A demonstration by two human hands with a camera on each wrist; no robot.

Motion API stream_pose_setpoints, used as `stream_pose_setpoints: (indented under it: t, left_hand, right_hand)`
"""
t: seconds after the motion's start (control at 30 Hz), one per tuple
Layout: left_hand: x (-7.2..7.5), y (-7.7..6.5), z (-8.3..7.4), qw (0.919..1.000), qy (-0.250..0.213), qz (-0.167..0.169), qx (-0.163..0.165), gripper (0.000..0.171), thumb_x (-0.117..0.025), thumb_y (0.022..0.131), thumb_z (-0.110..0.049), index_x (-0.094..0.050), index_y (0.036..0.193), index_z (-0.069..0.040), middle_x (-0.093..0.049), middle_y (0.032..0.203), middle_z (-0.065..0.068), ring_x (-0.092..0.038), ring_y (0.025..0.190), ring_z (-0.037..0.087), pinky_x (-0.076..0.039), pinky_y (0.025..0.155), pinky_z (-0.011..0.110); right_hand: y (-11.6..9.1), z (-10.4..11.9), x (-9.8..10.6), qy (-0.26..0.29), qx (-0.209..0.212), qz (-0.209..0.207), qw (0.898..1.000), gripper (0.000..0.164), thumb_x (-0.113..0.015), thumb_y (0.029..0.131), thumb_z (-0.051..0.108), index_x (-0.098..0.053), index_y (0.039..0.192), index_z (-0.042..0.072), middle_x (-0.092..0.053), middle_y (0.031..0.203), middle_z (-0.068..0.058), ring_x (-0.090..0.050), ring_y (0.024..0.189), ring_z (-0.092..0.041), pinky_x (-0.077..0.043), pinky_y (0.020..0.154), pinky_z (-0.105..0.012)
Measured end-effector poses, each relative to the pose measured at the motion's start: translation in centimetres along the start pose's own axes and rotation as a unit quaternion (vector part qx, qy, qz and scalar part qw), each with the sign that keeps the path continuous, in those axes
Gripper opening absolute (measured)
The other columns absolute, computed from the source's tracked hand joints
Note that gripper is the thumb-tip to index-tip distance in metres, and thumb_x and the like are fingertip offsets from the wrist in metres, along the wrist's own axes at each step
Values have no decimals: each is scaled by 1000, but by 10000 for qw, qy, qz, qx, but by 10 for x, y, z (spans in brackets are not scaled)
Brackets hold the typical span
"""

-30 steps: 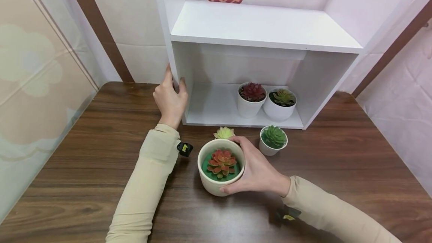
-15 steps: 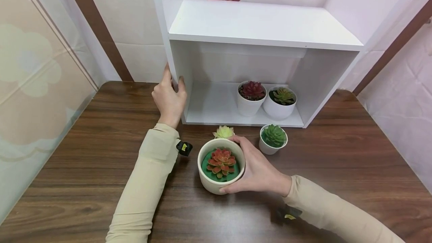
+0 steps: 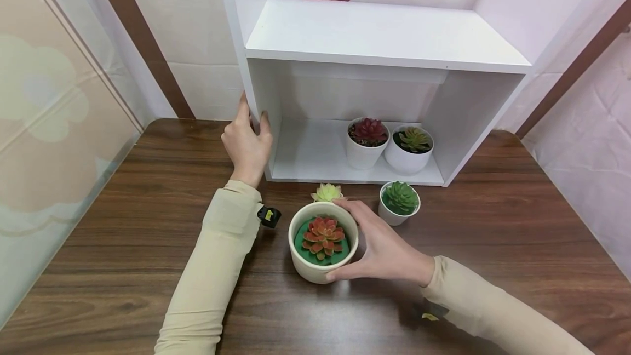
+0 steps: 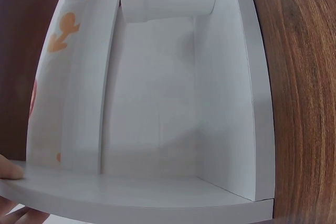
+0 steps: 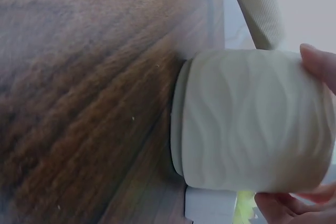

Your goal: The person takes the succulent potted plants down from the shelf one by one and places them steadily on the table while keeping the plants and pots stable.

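My right hand (image 3: 389, 248) holds a cream pot (image 3: 308, 273) with a red-orange succulent (image 3: 323, 237) from its right side, thumb at the near side and fingers at the far side. A gap shows between palm and pot. In the right wrist view, the pot's wavy-ribbed wall (image 5: 257, 119) stands between thumb and fingertips, its base at the wooden table (image 5: 105, 87). My left hand (image 3: 248, 144) grips the side panel of a white shelf unit (image 3: 256, 97), thumb on the inner face. Only a few left fingertips (image 4: 9, 169) appear in the left wrist view.
On the lower shelf (image 3: 305, 152) stand a dark red succulent (image 3: 368, 133) and a yellow-green one (image 3: 414, 141), both in white pots. A pale green succulent (image 3: 326, 193) sits just behind the cream pot, partly hidden. A small green succulent (image 3: 399, 199) stands to the right.
My right hand has shifted slightly right, widening the gap between palm and pot. The cream pot stays in place, and my left hand has kept its hold on the shelf unit.
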State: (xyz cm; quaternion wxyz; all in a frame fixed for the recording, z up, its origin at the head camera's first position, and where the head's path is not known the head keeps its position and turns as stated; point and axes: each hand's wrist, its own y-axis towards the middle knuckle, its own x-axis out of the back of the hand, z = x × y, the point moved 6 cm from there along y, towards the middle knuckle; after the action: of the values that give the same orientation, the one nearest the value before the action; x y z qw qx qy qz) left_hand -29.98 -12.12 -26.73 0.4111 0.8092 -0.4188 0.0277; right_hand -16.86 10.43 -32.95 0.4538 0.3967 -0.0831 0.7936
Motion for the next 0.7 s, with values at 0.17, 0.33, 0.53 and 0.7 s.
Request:
stream_pose_setpoints:
  t: [0.17,0.33,0.53,0.7]
  left_hand:
    - [-1,0,0,10000,-31,8,-11,44,-60,90,-15,-54,133,-8,-70,103,23,-69,85,42,-48,72,56]
    - [0,-1,0,10000,-55,7,-42,44,-60,90,-15,-54,134,-7,-70,104,23,-69,87,42,-49,74,56]
    - [-1,-1,1,10000,-59,9,-28,45,-60,90,-15,-54,134,-9,-70,103,22,-68,84,42,-48,72,56]
    - [0,0,2,10000,-35,-9,-9,46,-60,89,-15,-54,135,-10,-71,100,22,-68,82,42,-47,70,56]
  right_hand:
    - [-2,-1,10,112,-98,46,9999,103,-87,62,44,-36,145,9,-44,142,1,-44,130,-14,-38,106,-42]
    - [0,-2,22,524,-279,-21,9982,95,-86,68,35,-37,145,11,-45,143,-5,-50,128,-19,-38,106,-40]
    - [6,-6,42,513,-428,-366,9971,83,-84,72,30,-42,142,14,-48,142,-4,-53,124,-21,-40,104,-36]
    - [11,-15,56,373,-640,-638,9952,74,-81,77,30,-46,140,16,-51,140,-5,-52,125,-24,-40,105,-37]
